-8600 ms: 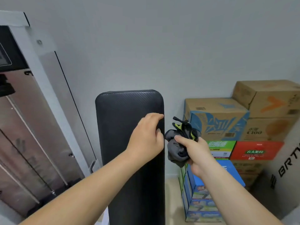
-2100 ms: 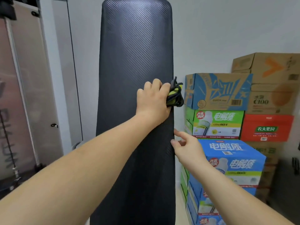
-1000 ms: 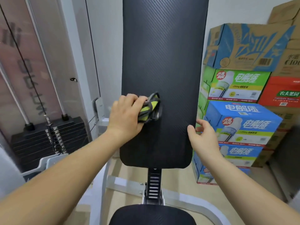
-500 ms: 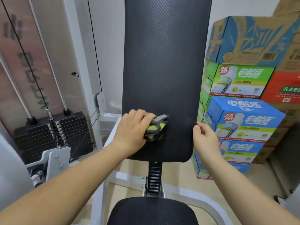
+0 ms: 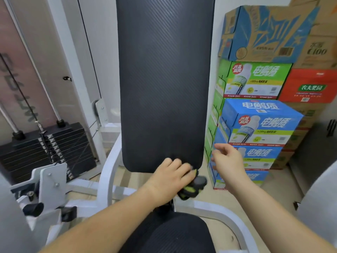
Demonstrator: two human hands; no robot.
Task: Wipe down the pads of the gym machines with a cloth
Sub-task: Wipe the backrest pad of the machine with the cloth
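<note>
At the far left a black stack of iron weight plates (image 5: 45,148) is sitting on its guide rods behind a pinkish translucent shield whose sideways lettering is too blurred to read. A white painted steel frame (image 5: 107,172) is curving up beside it to carry the tall black ribbed-vinyl back pad (image 5: 164,79), which is standing nearly upright.

The left hand (image 5: 169,179) is pressing a bunched grey-and-black cloth with yellow-green patches (image 5: 193,185) at the pad's bottom edge, close to its lower right corner. Its fingers are lying close together and curling over the wad, clamping it. That placement suggests a downward wiping stroke is running off the end of the back pad. Below, the rounded black textured seat pad (image 5: 173,232) is waiting, probably next in line for wiping.

The right hand (image 5: 228,161) is hovering just beside the pad's right edge without touching it. Its fingers are loosely apart and holding nothing, likely placed there to steady the pad.

Further right, drink cartons are standing stacked against the wall, probably stored there to keep them clear of the machine. The green printed carton (image 5: 255,79) and the blue printed carton (image 5: 262,123) are both showing "电解质". The red carton (image 5: 308,86) is reading "农夫果园", and the plain brown cardboard carton (image 5: 317,50) is showing "C100".
</note>
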